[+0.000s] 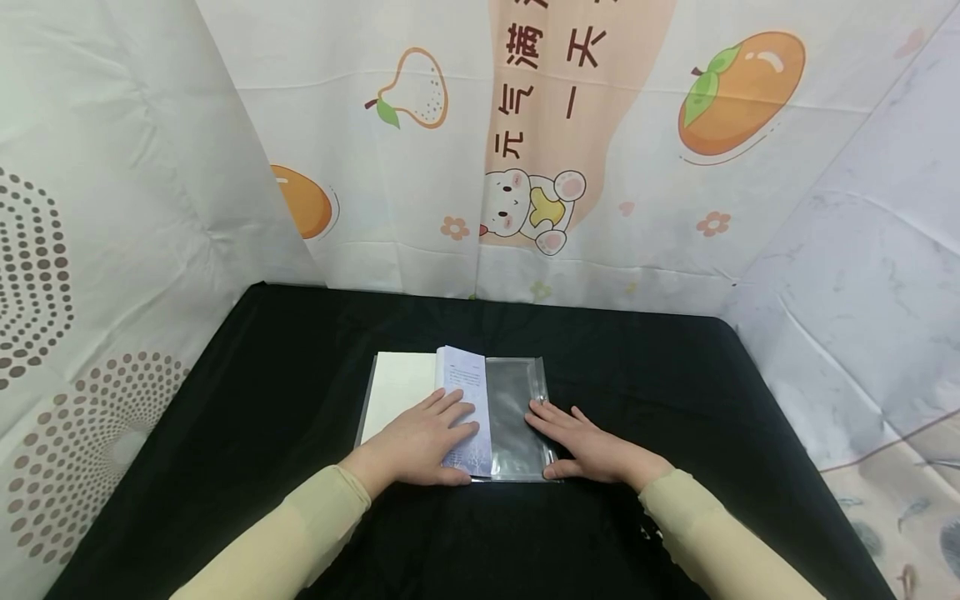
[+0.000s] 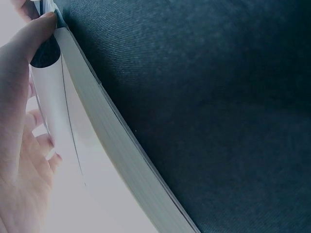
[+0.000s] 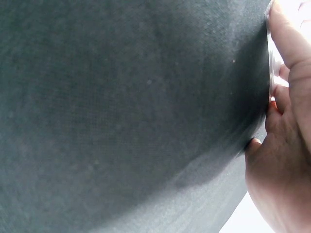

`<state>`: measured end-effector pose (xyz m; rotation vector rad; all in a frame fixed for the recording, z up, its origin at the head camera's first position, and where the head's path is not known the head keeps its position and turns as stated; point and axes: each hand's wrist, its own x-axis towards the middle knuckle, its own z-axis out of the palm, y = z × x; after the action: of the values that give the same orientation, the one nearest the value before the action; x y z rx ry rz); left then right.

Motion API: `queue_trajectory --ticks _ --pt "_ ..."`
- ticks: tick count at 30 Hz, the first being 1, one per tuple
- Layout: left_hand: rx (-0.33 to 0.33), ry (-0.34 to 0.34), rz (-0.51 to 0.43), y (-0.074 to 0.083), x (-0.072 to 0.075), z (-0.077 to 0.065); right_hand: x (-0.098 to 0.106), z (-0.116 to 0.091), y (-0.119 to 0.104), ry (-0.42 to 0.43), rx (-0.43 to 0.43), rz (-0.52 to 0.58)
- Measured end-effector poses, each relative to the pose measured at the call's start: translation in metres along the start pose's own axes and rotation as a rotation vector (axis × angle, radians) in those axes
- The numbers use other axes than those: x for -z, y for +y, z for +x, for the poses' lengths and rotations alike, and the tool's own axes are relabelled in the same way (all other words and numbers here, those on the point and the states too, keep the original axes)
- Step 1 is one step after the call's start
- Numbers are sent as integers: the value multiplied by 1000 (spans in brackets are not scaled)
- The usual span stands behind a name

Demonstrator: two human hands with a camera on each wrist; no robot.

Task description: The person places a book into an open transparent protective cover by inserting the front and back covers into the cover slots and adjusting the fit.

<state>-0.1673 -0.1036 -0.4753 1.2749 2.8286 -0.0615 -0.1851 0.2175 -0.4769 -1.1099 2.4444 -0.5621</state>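
Note:
An open book [image 1: 405, 375] lies on the black cloth, its thick page block [image 2: 97, 107] seen edge-on in the left wrist view. Over its right part stands a pale blue-lilac printed flap [image 1: 467, 375]. My left hand [image 1: 423, 437] rests on this flap with fingers spread, the thumb near the lower edge. To the right extends a clear plastic book cover [image 1: 517, 425]. On its right edge lies my right hand [image 1: 588, 442], fingers extended and thumb at the lower corner. The right wrist view catches only a thin strip of the plastic under the fingers.
Black cloth [image 1: 300, 375] covers the table. A printed white curtain [image 1: 420, 192] hangs behind it, with more fabric on the left [image 1: 112, 208] and right [image 1: 862, 275] sides. A small shiny item [image 1: 651, 533] shows beside the right sleeve, too small to make out.

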Motion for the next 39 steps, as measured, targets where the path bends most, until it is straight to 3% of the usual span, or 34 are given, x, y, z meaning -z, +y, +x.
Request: queue_trajectory --ticks 39 --pt "-21 -4 -21 -2 1 -3 -1 1 2 3 6 -7"
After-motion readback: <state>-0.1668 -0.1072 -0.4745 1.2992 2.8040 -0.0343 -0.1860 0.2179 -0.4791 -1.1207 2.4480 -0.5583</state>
